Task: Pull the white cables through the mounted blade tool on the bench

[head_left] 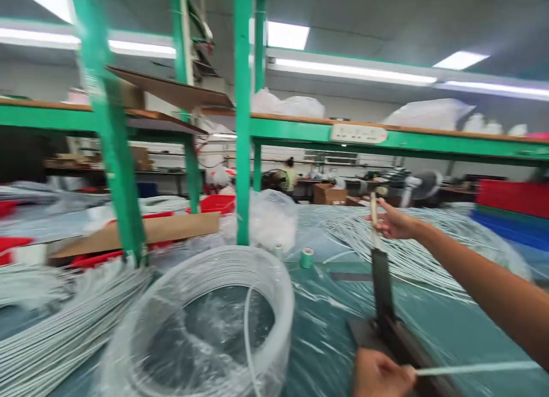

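My right hand (391,221) is closed round the pale handle (374,211) of a dark lever cutter (383,288), whose blade arm stands raised above its base. At the bottom edge my left hand (377,377) pinches a thin white tube (476,368) against the cutter's base; the tube runs off to the right. A large coil of white tubing (206,322) in clear plastic wrap lies to the left of the cutter on the green table (446,328).
Green rack posts (242,128) rise from the table behind the coil. Bundles of cut white tubes (55,328) lie at left, loose tubing (429,242) at back right. A green tape roll (306,258), cardboard (171,228), red trays (218,202) and a distant person (290,177) are beyond.
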`<state>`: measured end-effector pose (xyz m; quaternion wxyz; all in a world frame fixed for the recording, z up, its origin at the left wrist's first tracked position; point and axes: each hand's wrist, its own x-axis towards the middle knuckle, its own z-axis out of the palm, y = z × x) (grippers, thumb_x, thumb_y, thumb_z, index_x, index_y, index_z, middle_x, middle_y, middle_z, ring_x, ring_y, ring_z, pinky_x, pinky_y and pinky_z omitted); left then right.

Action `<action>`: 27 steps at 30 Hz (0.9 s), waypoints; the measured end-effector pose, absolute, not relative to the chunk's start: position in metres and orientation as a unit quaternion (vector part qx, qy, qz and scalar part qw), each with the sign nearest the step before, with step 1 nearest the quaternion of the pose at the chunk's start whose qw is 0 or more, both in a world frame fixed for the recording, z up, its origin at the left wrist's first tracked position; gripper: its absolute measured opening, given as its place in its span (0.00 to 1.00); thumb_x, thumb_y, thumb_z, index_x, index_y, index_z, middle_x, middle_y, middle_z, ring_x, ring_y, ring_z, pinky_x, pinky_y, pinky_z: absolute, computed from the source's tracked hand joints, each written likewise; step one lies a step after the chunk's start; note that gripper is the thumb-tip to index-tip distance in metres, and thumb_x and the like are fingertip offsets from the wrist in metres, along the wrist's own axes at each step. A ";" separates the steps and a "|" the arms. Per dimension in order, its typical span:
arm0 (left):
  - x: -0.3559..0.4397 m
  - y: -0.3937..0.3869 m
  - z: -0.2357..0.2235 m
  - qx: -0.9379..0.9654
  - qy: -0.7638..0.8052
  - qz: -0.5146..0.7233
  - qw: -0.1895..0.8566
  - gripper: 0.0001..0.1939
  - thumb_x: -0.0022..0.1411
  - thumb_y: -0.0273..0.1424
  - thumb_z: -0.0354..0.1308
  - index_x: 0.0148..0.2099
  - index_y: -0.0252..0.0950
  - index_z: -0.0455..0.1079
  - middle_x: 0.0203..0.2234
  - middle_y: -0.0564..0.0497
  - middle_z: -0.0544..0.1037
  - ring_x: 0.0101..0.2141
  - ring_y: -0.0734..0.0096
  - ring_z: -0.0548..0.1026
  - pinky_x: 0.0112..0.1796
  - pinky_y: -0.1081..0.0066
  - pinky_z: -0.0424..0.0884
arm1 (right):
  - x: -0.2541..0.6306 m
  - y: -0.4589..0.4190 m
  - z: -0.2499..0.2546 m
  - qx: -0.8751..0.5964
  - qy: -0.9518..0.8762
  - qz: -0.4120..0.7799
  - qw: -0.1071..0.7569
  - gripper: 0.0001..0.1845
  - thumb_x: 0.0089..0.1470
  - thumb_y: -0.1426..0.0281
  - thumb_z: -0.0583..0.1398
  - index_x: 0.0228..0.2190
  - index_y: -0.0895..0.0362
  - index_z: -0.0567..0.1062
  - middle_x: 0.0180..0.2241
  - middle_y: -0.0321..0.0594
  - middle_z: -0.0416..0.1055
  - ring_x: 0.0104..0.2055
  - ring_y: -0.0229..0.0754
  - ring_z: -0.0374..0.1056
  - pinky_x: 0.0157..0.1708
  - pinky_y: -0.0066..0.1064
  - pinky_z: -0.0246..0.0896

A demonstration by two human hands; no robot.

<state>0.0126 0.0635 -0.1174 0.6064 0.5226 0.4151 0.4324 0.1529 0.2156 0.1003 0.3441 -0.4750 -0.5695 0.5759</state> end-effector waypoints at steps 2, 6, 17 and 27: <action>0.021 0.065 -0.111 0.513 0.459 0.464 0.558 0.18 0.37 0.45 0.60 0.17 0.36 0.62 0.12 0.58 0.60 0.19 0.76 0.60 0.23 0.72 0.55 | 0.159 0.212 0.109 -0.480 -0.551 0.581 0.359 0.36 0.52 0.52 0.35 0.37 0.69 0.65 0.14 0.31 0.60 0.14 0.23 0.54 0.19 0.15 0.44; 0.024 0.072 -0.101 0.520 0.463 0.466 0.547 0.18 0.34 0.46 0.57 0.13 0.37 0.58 0.09 0.60 0.55 0.16 0.79 0.52 0.20 0.73 0.46 | 0.182 0.185 0.124 -0.454 -0.535 0.612 0.365 0.33 0.49 0.47 0.42 0.43 0.61 0.63 0.20 0.40 0.69 0.17 0.30 0.62 0.20 0.19 0.55; 0.023 0.069 -0.093 0.526 0.457 0.473 0.539 0.15 0.34 0.41 0.56 0.12 0.36 0.59 0.07 0.60 0.55 0.15 0.80 0.51 0.20 0.74 0.43 | 0.223 0.046 0.124 -0.495 -0.514 0.605 0.355 0.25 0.53 0.55 0.44 0.41 0.61 0.64 0.26 0.44 0.71 0.21 0.29 0.65 0.18 0.15 0.49; 0.021 0.070 -0.089 0.541 0.456 0.473 0.526 0.15 0.33 0.41 0.57 0.11 0.36 0.60 0.07 0.61 0.53 0.15 0.80 0.50 0.20 0.74 0.43 | 0.231 -0.036 0.082 -0.570 -0.448 0.597 0.344 0.27 0.48 0.66 0.54 0.50 0.59 0.58 0.22 0.39 0.68 0.15 0.27 0.60 0.13 0.14 0.53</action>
